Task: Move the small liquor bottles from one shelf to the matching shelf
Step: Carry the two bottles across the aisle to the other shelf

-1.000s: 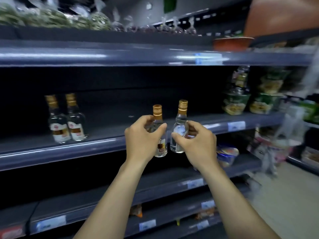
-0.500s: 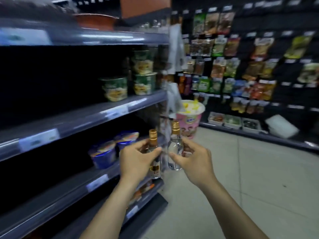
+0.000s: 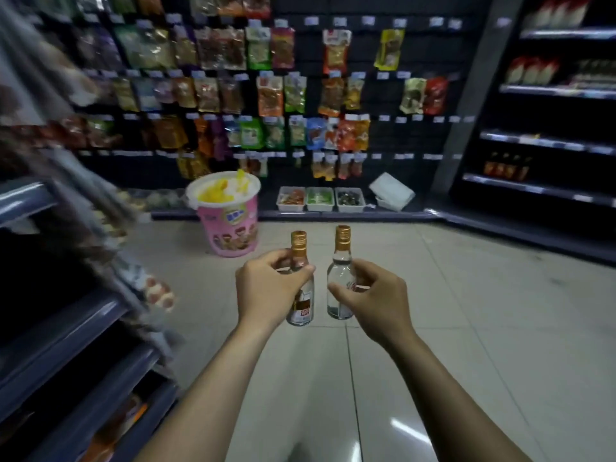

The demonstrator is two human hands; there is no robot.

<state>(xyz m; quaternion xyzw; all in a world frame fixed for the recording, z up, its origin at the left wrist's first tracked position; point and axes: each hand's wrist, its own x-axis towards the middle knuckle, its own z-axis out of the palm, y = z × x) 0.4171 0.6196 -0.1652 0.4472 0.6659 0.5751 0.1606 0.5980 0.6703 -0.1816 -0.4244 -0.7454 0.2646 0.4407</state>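
Two bottles are in transit, one per hand, both held upright over the floor (image 3: pixel 416 345) of the aisle and resting on no shelf. The left hand (image 3: pixel 268 290) pinches the left bottle (image 3: pixel 301 296) at the shoulder, thumb on the near side and fingers wrapped behind; the body and label hang below the grip, the gold cap stands above it. The right hand (image 3: pixel 375 300) pinches the right bottle (image 3: pixel 340 288) at mid-body from the right side, thumb low in front, fingers curled behind; the neck and cap project above the grip. Both long axes run vertical, near parallel, the bottles just beside each other but apart.

The relation that governs the next move: the dark shelves (image 3: pixel 540 141) stand ahead and to the right, well apart from both hands, with small bottles (image 3: pixel 505 166) on one tier. Judged from this, the right hand is nearer that unit. A blurred shelf (image 3: pixel 56 331) lies at the left edge. Which shelf matches cannot be told.
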